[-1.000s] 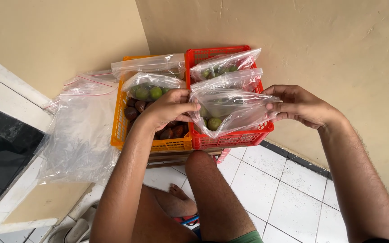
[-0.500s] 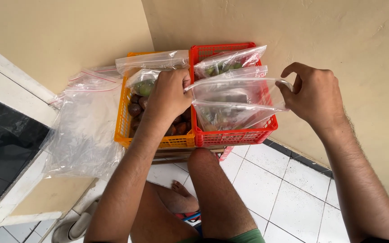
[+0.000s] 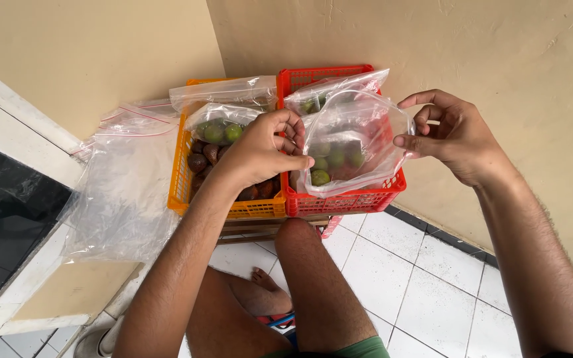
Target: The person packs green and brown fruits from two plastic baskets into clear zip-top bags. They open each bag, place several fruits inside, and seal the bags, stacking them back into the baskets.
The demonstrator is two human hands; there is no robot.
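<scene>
Two hands share one clear bag (image 3: 356, 142), held up just over the red basket (image 3: 346, 199). It has a handful of green fruits (image 3: 329, 162) in its bottom. My left hand (image 3: 263, 149) is clenched on the bag's left edge near the mouth, thumb and fingers pinching the plastic. My right hand (image 3: 452, 136) pinches the right edge between thumb and forefinger, the other fingers spread loose. I judge this to be the closing step: the fruit is in, the mouth is stretched between my hands, and the seal is not yet pressed shut. The next move, as I read it, calls for lining the two lips up flat and running the pinch along the top without tipping the bag, since the fruit could roll to one side and drag the plastic out of my fingers. Behind it, another bag (image 3: 339, 89) of green fruit lies in the same basket. Just to the left stands an orange basket (image 3: 180, 185) with brown fruits (image 3: 203, 159) and more filled bags. Empty bags (image 3: 124, 185) hang over the ledge further left.
</scene>
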